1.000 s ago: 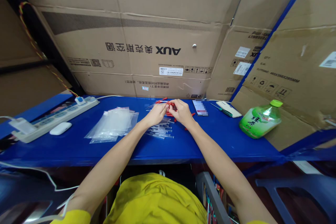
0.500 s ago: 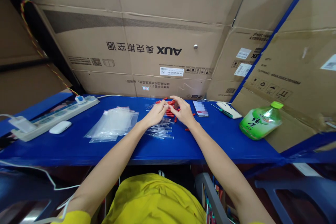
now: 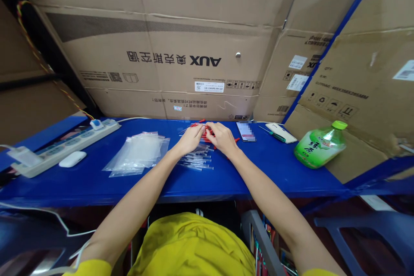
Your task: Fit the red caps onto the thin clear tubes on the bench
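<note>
My left hand (image 3: 190,139) is closed over the left side of a pile of small red pieces (image 3: 207,136), its fingertips bent together. What it grips, if anything, is hidden. Close beside it, my right hand (image 3: 224,138) has curled fingers resting at the pile's right side, thumb toward the left hand; its hold is also hidden. Thin clear rods or tubes (image 3: 198,160) lie in a loose bunch just below the left hand, on the blue table (image 3: 226,181). One red piece sticks out beyond the fingertips at the back.
Clear zip bags (image 3: 139,153) lie stacked to the left, near a white case (image 3: 72,159) and a power strip (image 3: 71,144). Rightward are a phone (image 3: 246,131), a green-handled screwdriver (image 3: 276,136), a cream-coloured slab (image 3: 282,133) and a green tea bottle (image 3: 318,146). Cardboard (image 3: 174,77) walls the back.
My right hand's fingers have lowered and curled further over the red pieces. My left hand stays nearly in place. The whole view has shifted slightly.
</note>
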{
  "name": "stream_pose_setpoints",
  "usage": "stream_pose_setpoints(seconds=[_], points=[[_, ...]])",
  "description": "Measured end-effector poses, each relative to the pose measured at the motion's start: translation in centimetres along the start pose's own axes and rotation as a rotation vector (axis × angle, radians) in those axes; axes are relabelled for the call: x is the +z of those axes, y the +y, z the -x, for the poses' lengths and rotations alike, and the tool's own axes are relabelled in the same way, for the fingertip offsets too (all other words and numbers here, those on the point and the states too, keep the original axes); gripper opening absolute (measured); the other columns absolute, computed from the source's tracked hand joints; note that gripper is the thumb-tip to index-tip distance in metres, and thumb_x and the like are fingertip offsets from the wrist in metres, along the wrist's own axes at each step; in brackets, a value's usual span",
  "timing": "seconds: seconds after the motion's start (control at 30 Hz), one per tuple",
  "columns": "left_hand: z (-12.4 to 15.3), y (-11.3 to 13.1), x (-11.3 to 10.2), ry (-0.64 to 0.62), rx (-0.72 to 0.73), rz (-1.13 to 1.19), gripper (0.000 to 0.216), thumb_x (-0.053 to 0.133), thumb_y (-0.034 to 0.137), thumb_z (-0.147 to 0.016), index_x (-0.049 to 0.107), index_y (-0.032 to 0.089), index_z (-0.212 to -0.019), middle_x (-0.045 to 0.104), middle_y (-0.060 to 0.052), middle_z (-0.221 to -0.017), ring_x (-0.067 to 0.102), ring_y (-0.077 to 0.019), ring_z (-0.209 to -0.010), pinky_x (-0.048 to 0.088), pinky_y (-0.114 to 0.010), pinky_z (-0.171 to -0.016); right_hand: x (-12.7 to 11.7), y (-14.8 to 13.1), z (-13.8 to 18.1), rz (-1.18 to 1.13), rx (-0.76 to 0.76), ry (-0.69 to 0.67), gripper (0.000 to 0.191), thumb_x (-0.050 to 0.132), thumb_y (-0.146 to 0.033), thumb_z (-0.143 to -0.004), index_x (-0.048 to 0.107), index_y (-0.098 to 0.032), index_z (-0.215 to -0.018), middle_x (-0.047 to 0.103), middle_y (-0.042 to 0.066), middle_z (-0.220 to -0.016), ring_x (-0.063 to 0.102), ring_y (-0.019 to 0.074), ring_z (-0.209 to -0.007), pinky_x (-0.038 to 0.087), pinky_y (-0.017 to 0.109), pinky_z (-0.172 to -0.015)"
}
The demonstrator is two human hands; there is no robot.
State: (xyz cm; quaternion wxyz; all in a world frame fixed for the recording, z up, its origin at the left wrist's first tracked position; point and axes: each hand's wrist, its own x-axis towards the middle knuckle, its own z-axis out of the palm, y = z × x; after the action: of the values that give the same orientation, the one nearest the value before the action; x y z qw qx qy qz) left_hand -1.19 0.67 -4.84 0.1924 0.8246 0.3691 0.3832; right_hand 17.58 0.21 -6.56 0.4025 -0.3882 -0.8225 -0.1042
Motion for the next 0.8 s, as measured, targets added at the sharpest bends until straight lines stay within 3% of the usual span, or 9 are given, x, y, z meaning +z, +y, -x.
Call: stream_pose_setpoints(seconds=[0.33,0.63,0.8], points=[[0.00,0.21,0.35,-0.050,-0.017,0.152,0.045,0.033,0.052,-0.106,0.046,0.020,-0.077,0.048,0.001,-0.067,0.044,-0.0144,-0.066,0.041,-0.027,-0.065,0.23,-0.08,-0.01,0.014,-0.019,0.032,0.021,0.048,-0.019,-0.101,0.065,-0.020,-0.113,0.073,0.009,-0.094,0.067,0.0229,-0.085,0.052,0.033,-0.080],[-0.20,0.27,0.59,-0.074,-0.028,0.205,0.048,0.032,0.059,-0.105,0.044,0.021,-0.078,0.046,0.000,-0.068,0.042,-0.0140,-0.065,0.039,-0.027,-0.061,0.07,0.32,-0.07,-0.038,-0.005,0.042,0.020,0.048,-0.018,-0.100,0.065,-0.022,-0.109,0.070,0.008,-0.090,0.066,0.0230,-0.085,0.052,0.033,-0.083],[-0.18,0.48,0.35,-0.054,-0.009,0.164,0.046,0.033,0.053,-0.107,0.047,0.020,-0.078,0.049,0.000,-0.067,0.044,-0.0140,-0.065,0.041,-0.027,-0.063,-0.23,0.60,-0.13,-0.063,-0.007,0.031,0.020,0.049,-0.018,-0.099,0.065,-0.023,-0.111,0.071,0.007,-0.093,0.067,0.0223,-0.087,0.053,0.033,-0.084]])
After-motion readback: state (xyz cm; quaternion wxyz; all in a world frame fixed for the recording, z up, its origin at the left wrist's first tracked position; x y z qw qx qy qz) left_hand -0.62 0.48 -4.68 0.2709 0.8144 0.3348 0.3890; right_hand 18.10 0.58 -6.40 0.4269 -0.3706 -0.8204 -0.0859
